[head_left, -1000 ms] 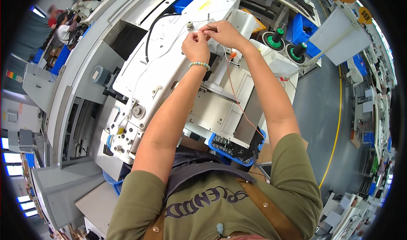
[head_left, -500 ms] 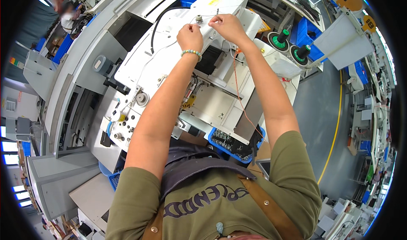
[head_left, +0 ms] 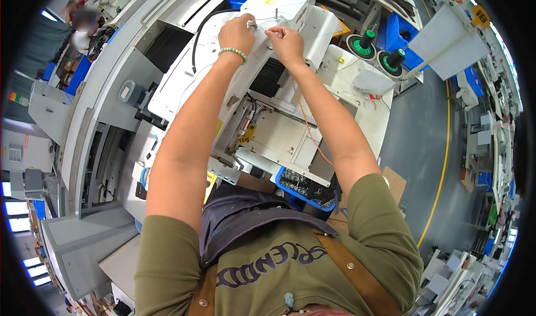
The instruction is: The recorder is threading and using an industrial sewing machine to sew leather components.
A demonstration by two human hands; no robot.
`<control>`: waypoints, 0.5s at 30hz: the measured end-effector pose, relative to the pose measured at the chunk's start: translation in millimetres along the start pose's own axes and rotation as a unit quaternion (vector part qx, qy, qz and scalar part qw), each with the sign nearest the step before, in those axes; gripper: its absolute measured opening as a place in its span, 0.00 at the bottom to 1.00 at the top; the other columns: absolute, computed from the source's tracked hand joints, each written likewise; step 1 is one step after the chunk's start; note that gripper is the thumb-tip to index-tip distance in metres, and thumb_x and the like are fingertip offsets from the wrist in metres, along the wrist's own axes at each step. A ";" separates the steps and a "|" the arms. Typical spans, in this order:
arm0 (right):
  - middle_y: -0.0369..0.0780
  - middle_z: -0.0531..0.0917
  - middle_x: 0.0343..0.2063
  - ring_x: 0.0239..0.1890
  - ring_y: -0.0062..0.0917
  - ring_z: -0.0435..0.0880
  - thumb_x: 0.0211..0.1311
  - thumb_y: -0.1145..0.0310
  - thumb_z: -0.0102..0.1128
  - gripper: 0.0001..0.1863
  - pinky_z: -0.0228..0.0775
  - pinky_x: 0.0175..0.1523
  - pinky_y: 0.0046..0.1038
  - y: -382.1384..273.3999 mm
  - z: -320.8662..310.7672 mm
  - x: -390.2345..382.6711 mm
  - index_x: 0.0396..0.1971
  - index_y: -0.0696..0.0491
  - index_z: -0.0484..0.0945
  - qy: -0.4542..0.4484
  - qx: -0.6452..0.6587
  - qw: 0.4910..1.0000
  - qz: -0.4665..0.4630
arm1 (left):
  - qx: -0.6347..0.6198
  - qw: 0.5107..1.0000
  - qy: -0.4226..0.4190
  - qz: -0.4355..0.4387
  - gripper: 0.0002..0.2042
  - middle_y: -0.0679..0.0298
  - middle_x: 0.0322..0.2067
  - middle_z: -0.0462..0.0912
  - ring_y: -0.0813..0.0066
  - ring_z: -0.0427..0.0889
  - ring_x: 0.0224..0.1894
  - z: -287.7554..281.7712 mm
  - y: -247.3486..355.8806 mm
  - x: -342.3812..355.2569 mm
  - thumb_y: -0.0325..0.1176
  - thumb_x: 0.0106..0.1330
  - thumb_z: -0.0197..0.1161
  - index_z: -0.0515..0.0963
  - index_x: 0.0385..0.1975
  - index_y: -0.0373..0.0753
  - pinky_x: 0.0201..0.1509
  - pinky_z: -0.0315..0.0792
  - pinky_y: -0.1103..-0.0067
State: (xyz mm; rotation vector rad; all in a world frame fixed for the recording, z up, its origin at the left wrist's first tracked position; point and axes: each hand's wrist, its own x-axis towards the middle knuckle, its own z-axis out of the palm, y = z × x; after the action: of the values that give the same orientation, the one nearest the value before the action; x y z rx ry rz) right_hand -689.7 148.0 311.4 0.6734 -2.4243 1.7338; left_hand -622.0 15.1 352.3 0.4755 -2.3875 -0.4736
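Observation:
Both my arms reach out over the top of a large white sewing machine [head_left: 178,87]. My left hand [head_left: 237,35], with a beaded bracelet [head_left: 233,51] at its wrist, is closed with its fingertips against a small metal tension knob [head_left: 252,25]. Whatever lies between those fingertips is too small to make out. To the right of the knob, my right hand [head_left: 287,45] pinches a fine white thread [head_left: 262,30], which shows faintly between the two hands. Behind them a thin metal thread post [head_left: 276,14] stands up from the machine.
Two thread cones on green-and-black holders, one a black-topped spool [head_left: 392,60], stand at the right. An orange cord [head_left: 304,112] hangs beside my right forearm. Below the machine bed sits a blue bin [head_left: 304,187] of dark scraps. A floor aisle [head_left: 416,148] runs along the right.
My left hand has moved left and up, onto the tension knob. My right hand has shifted left and a little nearer, its fingers still pinched. The view has shifted slightly.

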 end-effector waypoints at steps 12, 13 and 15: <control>0.33 0.72 0.12 0.17 0.15 0.68 0.61 0.65 0.69 0.10 0.64 0.27 0.25 9.7 3.7 -17.2 0.37 0.55 0.89 0.035 0.062 0.997 -0.016 | 0.127 0.962 -0.145 0.196 0.14 0.52 0.38 0.88 0.53 0.87 0.41 -4.3 2.0 32.1 0.31 0.62 0.63 0.86 0.46 0.47 0.49 0.79 0.65; 0.33 0.72 0.12 0.17 0.15 0.68 0.61 0.65 0.69 0.10 0.64 0.27 0.25 11.9 4.2 -17.2 0.37 0.55 0.89 0.038 0.062 0.997 -0.014 | 0.133 0.960 -0.156 0.191 0.13 0.52 0.38 0.88 0.52 0.87 0.41 -3.4 3.7 32.5 0.32 0.62 0.63 0.87 0.46 0.46 0.49 0.79 0.65; 0.33 0.74 0.13 0.17 0.15 0.68 0.61 0.65 0.69 0.10 0.64 0.27 0.25 12.7 8.8 -16.6 0.37 0.55 0.89 0.043 0.060 0.996 -0.041 | 0.140 0.957 -0.154 0.204 0.14 0.51 0.37 0.88 0.52 0.87 0.40 -2.3 -1.0 35.2 0.32 0.62 0.63 0.87 0.46 0.47 0.49 0.79 0.64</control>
State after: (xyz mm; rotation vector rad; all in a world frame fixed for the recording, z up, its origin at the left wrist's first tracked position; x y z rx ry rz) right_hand -678.2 148.2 291.8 0.6853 -2.2193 1.8462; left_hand -645.7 -2.1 372.1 0.0168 -2.7754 -0.0187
